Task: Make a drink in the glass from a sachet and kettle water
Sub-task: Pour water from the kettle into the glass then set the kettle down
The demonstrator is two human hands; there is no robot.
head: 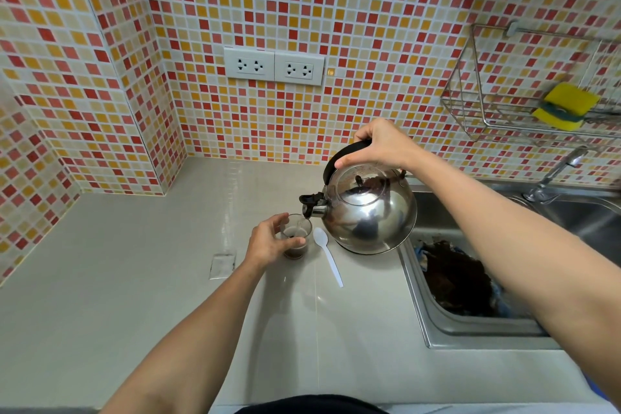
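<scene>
Single head cam, wide-angle, looks forward and down over the counter [134, 296] toward its back corner and the tiled wall [336, 10]. Close range: both forearms reach in from the bottom edge. Sink [437, 329] sits at the right.

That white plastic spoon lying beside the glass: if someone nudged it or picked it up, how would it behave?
The white plastic spoon looks thin, so probably very light and a bit bendy. Lying flat on the smooth countertop, it would likely slide or spin at a nudge instead of rolling. Its slim handle may flex under firm stirring.
</scene>
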